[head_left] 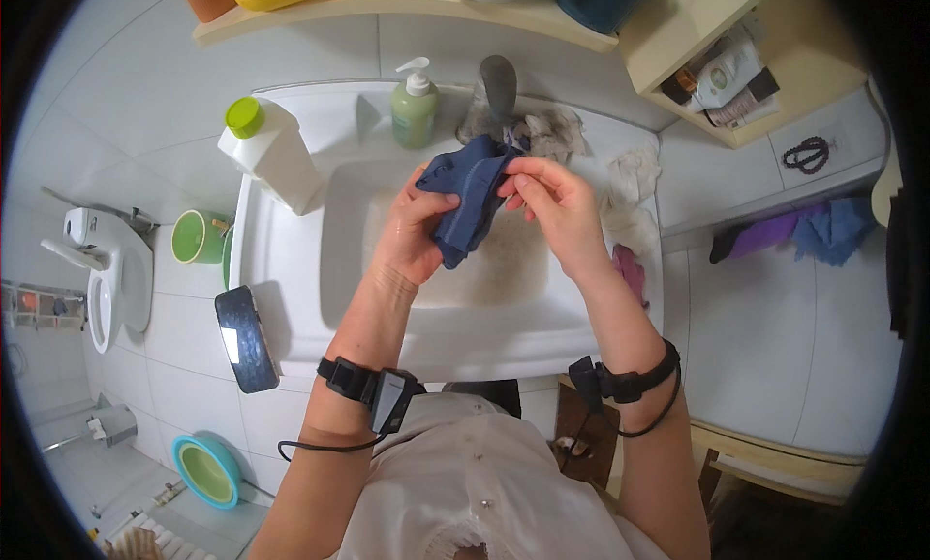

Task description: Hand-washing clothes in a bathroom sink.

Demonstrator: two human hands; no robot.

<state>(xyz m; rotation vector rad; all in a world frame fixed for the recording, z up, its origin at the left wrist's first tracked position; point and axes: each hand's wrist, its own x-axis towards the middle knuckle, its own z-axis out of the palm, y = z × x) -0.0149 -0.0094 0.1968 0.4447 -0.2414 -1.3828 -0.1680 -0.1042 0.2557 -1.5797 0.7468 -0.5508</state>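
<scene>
A dark blue cloth with a visible stitched seam (468,197) is held up over the white sink basin (349,269). My left hand (418,229) grips its left side, the thumb lying on top of the fabric. At the cloth's right edge, my right hand (548,197) has its thumb and fingers close together, pinching the edge. The basin holds shallow, cloudy water. Behind the cloth stands the faucet (498,88), with a wet greyish cloth (556,133) beside it.
A white bottle with a green cap (272,153) and a green pump bottle (414,113) stand on the sink's back and left rim. A smartphone (247,338) lies at the left front corner. Pale cloths (636,171) and a pink cloth (630,273) lie along the right rim. A wooden shelf (407,4) overhangs the back.
</scene>
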